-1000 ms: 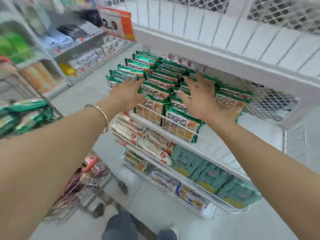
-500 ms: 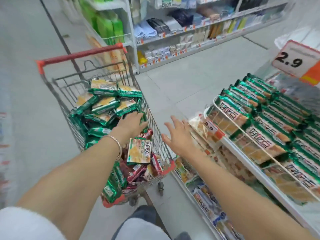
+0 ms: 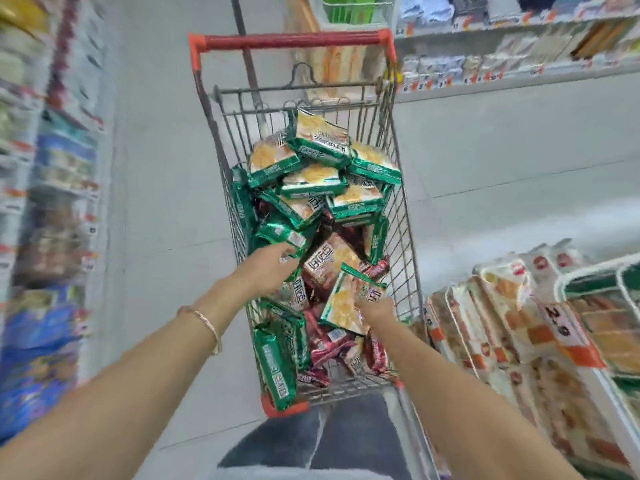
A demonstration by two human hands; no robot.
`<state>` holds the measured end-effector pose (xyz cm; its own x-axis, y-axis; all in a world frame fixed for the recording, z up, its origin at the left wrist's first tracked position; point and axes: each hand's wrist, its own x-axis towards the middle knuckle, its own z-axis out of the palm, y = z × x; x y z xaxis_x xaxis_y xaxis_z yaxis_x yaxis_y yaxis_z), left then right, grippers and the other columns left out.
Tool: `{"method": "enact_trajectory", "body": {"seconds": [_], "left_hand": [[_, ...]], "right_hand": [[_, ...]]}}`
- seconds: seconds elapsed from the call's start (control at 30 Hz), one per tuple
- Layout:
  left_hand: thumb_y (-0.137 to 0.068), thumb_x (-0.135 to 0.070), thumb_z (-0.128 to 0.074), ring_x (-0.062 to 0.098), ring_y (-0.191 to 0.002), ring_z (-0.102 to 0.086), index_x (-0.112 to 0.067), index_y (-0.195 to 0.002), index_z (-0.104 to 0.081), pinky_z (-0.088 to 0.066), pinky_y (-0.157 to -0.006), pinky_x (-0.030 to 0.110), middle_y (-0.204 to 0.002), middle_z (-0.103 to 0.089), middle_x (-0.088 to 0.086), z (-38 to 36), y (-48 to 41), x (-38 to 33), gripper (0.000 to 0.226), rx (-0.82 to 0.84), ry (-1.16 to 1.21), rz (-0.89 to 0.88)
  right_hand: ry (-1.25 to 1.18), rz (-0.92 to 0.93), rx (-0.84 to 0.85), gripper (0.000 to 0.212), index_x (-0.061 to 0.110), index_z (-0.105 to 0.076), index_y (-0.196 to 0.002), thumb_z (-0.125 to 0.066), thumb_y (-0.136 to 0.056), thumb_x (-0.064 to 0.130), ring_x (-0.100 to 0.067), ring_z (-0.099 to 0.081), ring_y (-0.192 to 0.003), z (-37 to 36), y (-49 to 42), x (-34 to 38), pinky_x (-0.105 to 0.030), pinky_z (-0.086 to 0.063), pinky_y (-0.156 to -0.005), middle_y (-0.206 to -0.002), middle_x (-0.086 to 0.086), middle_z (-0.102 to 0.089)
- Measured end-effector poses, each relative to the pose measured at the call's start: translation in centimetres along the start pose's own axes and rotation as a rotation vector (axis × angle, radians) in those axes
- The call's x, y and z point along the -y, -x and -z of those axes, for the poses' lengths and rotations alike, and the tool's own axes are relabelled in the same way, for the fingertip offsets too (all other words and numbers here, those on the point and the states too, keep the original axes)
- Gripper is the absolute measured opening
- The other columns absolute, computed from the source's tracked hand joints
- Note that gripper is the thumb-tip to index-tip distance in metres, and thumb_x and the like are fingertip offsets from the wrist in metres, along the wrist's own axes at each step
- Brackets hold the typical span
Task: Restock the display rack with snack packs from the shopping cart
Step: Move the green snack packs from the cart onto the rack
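The wire shopping cart (image 3: pixel 398 216) with a red handle stands in front of me, piled with green snack packs (image 3: pixel 311 174) over dark red packs (image 3: pixel 332 344). My right hand (image 3: pixel 375 308) pinches the lower right edge of a green snack pack (image 3: pixel 346 303) that tilts up out of the pile. My left hand (image 3: pixel 270 268) reaches into the cart's left side and lies on green packs. Its fingers point right, and whether they grip one is hidden. The display rack (image 3: pixel 595 271) is at the right edge, blurred.
Red-and-white packs (image 3: pixel 485 306) fill the rack's lower tier next to the cart, with a 2.9 price tag (image 3: pixel 561 329) above them. Store shelves (image 3: pixel 502 64) line the far side and the left (image 3: pixel 52 202). Grey floor tiles lie between. My legs are just behind the cart.
My view has swung from the rack to face the cart. My right hand has moved into the cart and taken hold of a green pack. My left hand stays among the packs.
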<state>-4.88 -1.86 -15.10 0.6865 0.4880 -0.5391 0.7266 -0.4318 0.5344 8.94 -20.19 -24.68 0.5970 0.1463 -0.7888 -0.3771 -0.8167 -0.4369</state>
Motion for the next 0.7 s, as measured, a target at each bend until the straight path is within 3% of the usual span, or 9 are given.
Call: {"method": "enact_trajectory", "body": {"seconds": [0.1,0.2,0.3,0.4,0.47,0.53,0.6,0.63,0.7], "left_hand": [[-0.103,-0.037,-0.047,0.026,-0.098,-0.068,-0.023,-0.142,-0.050,-0.054,-0.093,0.043,-0.145,-0.051,0.000,-0.2,-0.2,0.6,0.041,0.006,0.092,0.020],[-0.103,-0.031,-0.049,0.022,-0.105,-0.066,-0.021,-0.141,-0.051,-0.052,-0.095,0.041,-0.146,-0.051,-0.001,-0.5,-0.8,1.1,0.039,-0.004,0.141,0.047],[-0.099,-0.025,-0.057,0.023,-0.112,-0.062,-0.020,-0.143,-0.048,-0.049,-0.100,0.041,-0.149,-0.048,0.000,-0.9,-1.5,1.1,0.045,0.001,0.166,0.065],[-0.083,-0.029,-0.078,0.021,-0.142,-0.036,-0.022,-0.155,-0.028,-0.032,-0.116,0.039,-0.162,-0.029,0.001,-1.2,-1.9,0.6,0.088,0.062,0.098,0.009],[-0.070,-0.038,-0.088,0.019,-0.144,-0.033,-0.025,-0.157,-0.022,-0.033,-0.117,0.041,-0.161,-0.029,-0.001,-1.3,-1.8,-0.1,0.110,0.138,0.106,-0.048],[-0.072,-0.036,-0.087,0.018,-0.121,-0.056,-0.023,-0.150,-0.036,-0.051,-0.098,0.032,-0.139,-0.053,-0.005,-1.3,-1.7,-0.7,0.094,0.175,0.228,-0.025],[-0.079,-0.028,-0.083,0.006,-0.093,-0.061,-0.018,-0.134,-0.053,-0.050,-0.077,0.014,-0.116,-0.057,-0.013,-0.6,-1.5,-0.7,0.063,0.123,0.306,0.026],[-0.080,-0.027,-0.082,0.003,-0.085,-0.062,-0.017,-0.125,-0.057,-0.050,-0.071,0.012,-0.112,-0.060,-0.012,-0.1,-1.4,-0.3,0.053,0.068,0.304,0.032],[-0.078,-0.032,-0.082,0.008,-0.085,-0.064,-0.020,-0.115,-0.057,-0.054,-0.073,0.024,-0.106,-0.063,-0.007,1.0,-0.8,0.7,0.047,-0.084,0.281,0.045]], "right_hand": [[-0.165,-0.139,0.016,0.089,-0.006,-0.008,-0.153,-0.069,-0.093,0.015,-0.036,-0.044,-0.136,-0.3,-1.6,-0.3,-0.041,-0.038,-0.106,-0.147,-0.023,-0.044],[-0.102,-0.113,0.046,0.058,-0.008,-0.046,-0.135,-0.074,-0.087,0.009,-0.033,-0.064,-0.100,-0.3,-2.8,-1.0,-0.038,-0.051,-0.081,-0.113,-0.021,-0.065],[0.053,0.122,0.101,0.051,0.003,-0.047,-0.136,-0.070,-0.091,0.013,-0.030,-0.062,-0.108,-0.9,-2.4,-0.9,-0.035,-0.049,-0.087,-0.114,-0.009,-0.062],[0.200,0.472,0.141,0.058,0.013,-0.038,-0.146,-0.064,-0.095,0.024,-0.016,-0.050,-0.124,-0.5,-0.2,0.9,-0.036,-0.041,-0.106,-0.140,0.005,-0.049],[0.224,0.624,0.195,0.065,0.017,-0.037,-0.150,-0.063,-0.095,0.040,-0.009,-0.042,-0.133,0.3,0.8,2.0,-0.038,-0.035,-0.114,-0.148,0.011,-0.042],[0.143,0.665,0.282,0.062,0.022,-0.045,-0.146,-0.063,-0.092,0.048,-0.005,-0.053,-0.124,1.4,1.9,3.0,-0.036,-0.048,-0.102,-0.142,0.010,-0.054],[-0.003,0.657,0.335,0.046,0.023,-0.051,-0.140,-0.061,-0.097,0.036,0.006,-0.058,-0.108,2.3,3.4,3.7,-0.017,-0.051,-0.083,-0.126,0.015,-0.060],[-0.075,0.643,0.311,0.043,0.024,-0.050,-0.139,-0.059,-0.098,0.033,0.007,-0.057,-0.108,2.4,3.7,3.4,-0.012,-0.048,-0.081,-0.124,0.017,-0.059],[-0.066,0.565,0.205,0.040,0.020,-0.050,-0.138,-0.056,-0.099,0.031,-0.001,-0.057,-0.109,2.2,3.7,2.5,-0.011,-0.042,-0.081,-0.122,0.013,-0.058]]}}
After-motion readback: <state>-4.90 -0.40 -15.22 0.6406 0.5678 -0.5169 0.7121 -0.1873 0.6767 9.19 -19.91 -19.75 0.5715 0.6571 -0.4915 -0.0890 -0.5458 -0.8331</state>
